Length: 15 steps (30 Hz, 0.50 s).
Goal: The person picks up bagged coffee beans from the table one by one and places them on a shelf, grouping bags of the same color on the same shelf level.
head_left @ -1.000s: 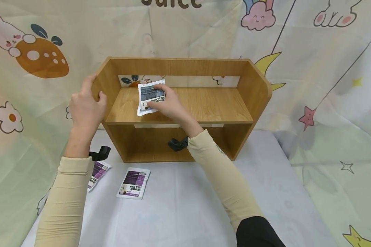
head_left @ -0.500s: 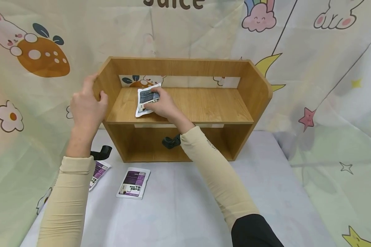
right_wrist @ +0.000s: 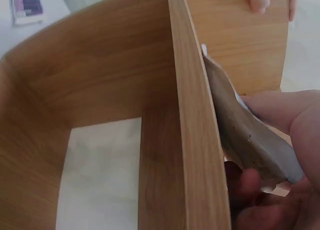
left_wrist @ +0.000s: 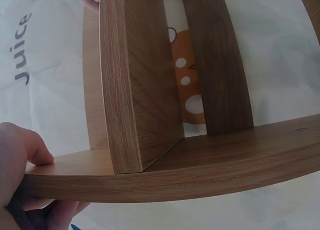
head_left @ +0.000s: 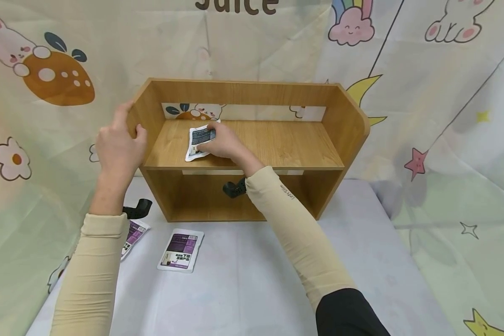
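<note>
Evidently light and floppy: small white foil sachet (head_left: pixel 198 141) pinched at its edge by right hand (head_left: pixel 222 143); left hand (head_left: pixel 118 148) clasps wooden two-tier shelf (head_left: pixel 252 149) side panel.

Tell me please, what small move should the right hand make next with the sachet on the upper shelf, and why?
Probably let go and draw back. The right hand holds the sachet almost flat on the upper board of the wooden shelf, near its left end, while the left hand grips the left side panel. Two more sachets lie on the table.
</note>
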Motion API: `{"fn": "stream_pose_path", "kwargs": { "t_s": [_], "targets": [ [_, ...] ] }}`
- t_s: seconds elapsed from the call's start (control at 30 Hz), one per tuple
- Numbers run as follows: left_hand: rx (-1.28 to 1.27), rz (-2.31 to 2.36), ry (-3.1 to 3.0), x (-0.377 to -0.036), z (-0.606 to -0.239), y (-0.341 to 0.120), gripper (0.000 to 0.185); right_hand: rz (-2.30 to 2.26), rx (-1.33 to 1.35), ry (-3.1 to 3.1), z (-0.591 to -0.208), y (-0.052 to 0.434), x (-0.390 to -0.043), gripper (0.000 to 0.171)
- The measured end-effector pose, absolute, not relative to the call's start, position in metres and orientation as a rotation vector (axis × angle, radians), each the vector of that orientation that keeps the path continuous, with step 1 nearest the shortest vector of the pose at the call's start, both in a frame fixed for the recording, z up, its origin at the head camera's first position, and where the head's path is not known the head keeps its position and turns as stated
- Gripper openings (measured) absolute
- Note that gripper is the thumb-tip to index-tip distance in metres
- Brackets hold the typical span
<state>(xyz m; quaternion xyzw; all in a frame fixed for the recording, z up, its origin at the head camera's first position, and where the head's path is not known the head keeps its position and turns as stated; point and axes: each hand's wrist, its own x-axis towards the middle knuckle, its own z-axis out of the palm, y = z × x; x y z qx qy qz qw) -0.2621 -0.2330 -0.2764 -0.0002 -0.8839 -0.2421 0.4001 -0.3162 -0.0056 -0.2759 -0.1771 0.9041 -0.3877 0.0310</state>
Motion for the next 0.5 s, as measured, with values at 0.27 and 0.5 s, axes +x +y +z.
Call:
{"fn": "stream_pose_path", "kwargs": {
  "t_s": [0.27,0.5],
  "targets": [
    [0.004,-0.609,-2.237,-0.2605,-0.275,-0.2337,0.046,-0.913,-0.535,2.91,-0.2733,-0.0078,-0.3156,0.075],
    [-0.001,-0.603,-2.24,-0.2602,-0.2757,-0.2328,0.046,-0.827,-0.518,2.969,-0.2752,-0.0121,-0.3169,0.077]
  ]
}}
